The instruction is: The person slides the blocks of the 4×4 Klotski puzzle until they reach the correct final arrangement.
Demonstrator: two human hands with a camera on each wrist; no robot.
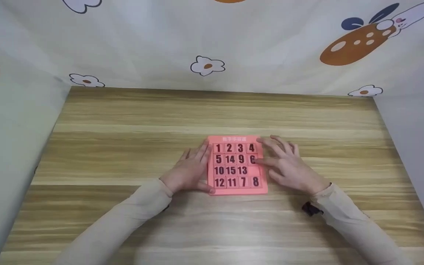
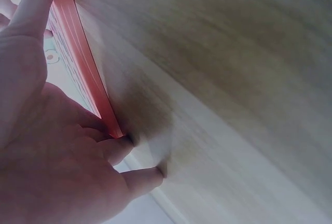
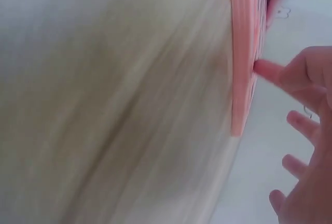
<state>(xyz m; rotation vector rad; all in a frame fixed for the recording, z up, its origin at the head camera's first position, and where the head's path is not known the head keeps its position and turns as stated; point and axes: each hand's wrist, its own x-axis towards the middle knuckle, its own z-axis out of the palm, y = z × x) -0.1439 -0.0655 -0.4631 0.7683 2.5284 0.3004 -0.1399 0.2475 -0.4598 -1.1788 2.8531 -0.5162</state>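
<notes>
A pink number slide puzzle point(image 1: 237, 191) lies flat on the table, its rows reading 1 2 3 4, 5 14 9 6, 10 15 13 and 12 11 7 8. The one gap is at the right end of the third row. My left hand point(image 1: 188, 173) holds the puzzle's left side, thumb at the near corner and fingers along the edge. With one extended finger, my right hand point(image 1: 293, 171) touches the 6 tile point(image 1: 251, 159). In the right wrist view that fingertip meets the puzzle's top face; the other fingers are spread, off the tiles.
The puzzle rests on a wood-grain table point(image 1: 131, 121). Behind it hangs a pale cloth point(image 1: 153, 44) printed with flowers and carrot shapes. Pale walls point(image 1: 9, 140) close in the left and right sides.
</notes>
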